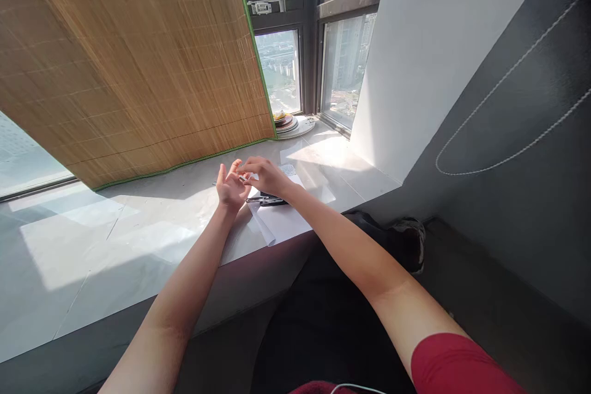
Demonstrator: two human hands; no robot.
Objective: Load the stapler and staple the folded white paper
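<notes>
A small, thin piece (242, 179) is at the open palm of the left hand (232, 189), just by the fingertips of the right hand (261, 173); it is too small to tell its kind. Near and right of it, a black tool with a shiny metal strip (272, 201) lies on white paper (287, 223). This paper lies flat on the pale ledge (157, 215), but its near left edge is curled. At the far side, small dark print (288, 169) is visible.

Bright daylight thru windows (278, 71), glare on the sill (152, 240); hard-edged shadows, dim lower rt. Wide-angle stretch at edges, esp. arms; small bits btwn fingers too soft to ID.
</notes>
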